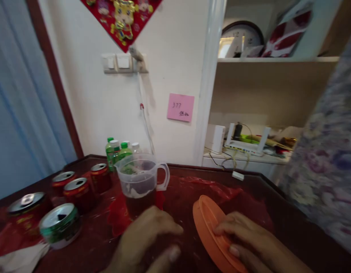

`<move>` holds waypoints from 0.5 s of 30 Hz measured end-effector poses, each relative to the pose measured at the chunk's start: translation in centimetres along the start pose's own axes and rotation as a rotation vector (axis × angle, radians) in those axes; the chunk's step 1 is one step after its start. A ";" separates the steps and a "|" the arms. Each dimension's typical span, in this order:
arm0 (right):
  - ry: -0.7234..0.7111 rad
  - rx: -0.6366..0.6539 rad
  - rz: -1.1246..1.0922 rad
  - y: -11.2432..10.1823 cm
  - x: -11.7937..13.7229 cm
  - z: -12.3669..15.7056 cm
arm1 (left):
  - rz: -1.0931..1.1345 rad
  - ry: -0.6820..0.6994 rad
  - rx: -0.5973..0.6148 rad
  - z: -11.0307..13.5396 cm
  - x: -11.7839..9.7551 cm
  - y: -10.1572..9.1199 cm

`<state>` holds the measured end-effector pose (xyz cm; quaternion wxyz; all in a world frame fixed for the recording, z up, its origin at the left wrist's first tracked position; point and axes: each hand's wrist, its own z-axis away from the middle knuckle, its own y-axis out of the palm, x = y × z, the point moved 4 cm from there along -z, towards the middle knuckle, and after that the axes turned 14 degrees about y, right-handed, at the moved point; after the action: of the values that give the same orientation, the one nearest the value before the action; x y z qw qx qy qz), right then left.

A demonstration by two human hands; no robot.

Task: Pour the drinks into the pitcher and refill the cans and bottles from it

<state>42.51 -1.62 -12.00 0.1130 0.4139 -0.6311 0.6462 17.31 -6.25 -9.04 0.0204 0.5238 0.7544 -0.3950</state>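
Observation:
My right hand [246, 235] grips an orange plastic lid [205, 220] by its raised middle, fingers on one side and thumb on the other. The lid is tilted on edge above the dark table. My left hand [148, 239] holds nothing; its thumb and fingers are apart. It is in front of a clear plastic pitcher [139, 178], hiding part of its base. Dark liquid fills the lower part of the pitcher, whose top is uncovered and whose handle points right. Under the pitcher lies a red scalloped mat or dish [116, 216].
Several opened cans, among them a green one [61, 227] and a red one [78, 193], stand at the left. Small bottles [124, 151] are behind the pitcher. Red plastic film [215, 187] covers part of the table [178, 212]. A white router [246, 144] sits on the right shelf.

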 end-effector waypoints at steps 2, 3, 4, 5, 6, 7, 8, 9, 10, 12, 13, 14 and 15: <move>-0.038 -0.006 -0.001 -0.2 1.7 -1.3 | -0.163 0.111 -0.274 0.6 -0.2 -3.7; -0.059 -0.017 -0.006 -0.3 2.6 -2.0 | -0.240 0.141 -0.405 0.9 0.0 -5.4; -0.080 -0.035 -0.016 -0.4 3.4 -2.8 | -0.301 0.140 -0.529 1.3 0.5 -6.9; -0.097 -0.049 -0.027 -0.5 4.2 -3.6 | -0.333 0.110 -0.638 1.6 1.3 -8.3; -0.114 -0.059 -0.040 -0.5 4.9 -4.5 | -0.332 0.086 -0.728 1.9 2.3 -9.3; -0.129 -0.057 -0.053 -0.5 5.7 -5.5 | -0.309 0.048 -0.783 2.2 3.5 -10.2; -0.145 -0.047 -0.068 -0.4 6.5 -6.6 | -0.281 -0.027 -0.797 2.4 5.0 -10.7; -0.163 -0.029 -0.082 -0.2 7.3 -7.7 | -0.255 -0.113 -0.791 2.7 6.5 -11.0; -0.189 -0.006 -0.092 0.0 8.1 -8.8 | -0.224 -0.181 -0.795 3.0 8.0 -11.2; -0.249 0.034 -0.090 0.7 9.9 -10.9 | -0.155 -0.278 -0.750 3.7 10.7 -10.9; -0.275 0.050 -0.076 1.1 10.7 -11.9 | -0.140 -0.295 -0.715 4.0 11.8 -10.6; -0.294 0.060 -0.052 1.5 11.4 -12.9 | -0.125 -0.319 -0.681 4.4 12.9 -10.2; -0.305 0.066 -0.015 1.9 12.0 -13.9 | -0.099 -0.338 -0.656 4.8 13.8 -9.8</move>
<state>28.18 6.15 -3.33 0.0071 0.5153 -0.6163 0.5955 1.36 0.10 -12.83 0.2923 0.3798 0.8513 -0.2138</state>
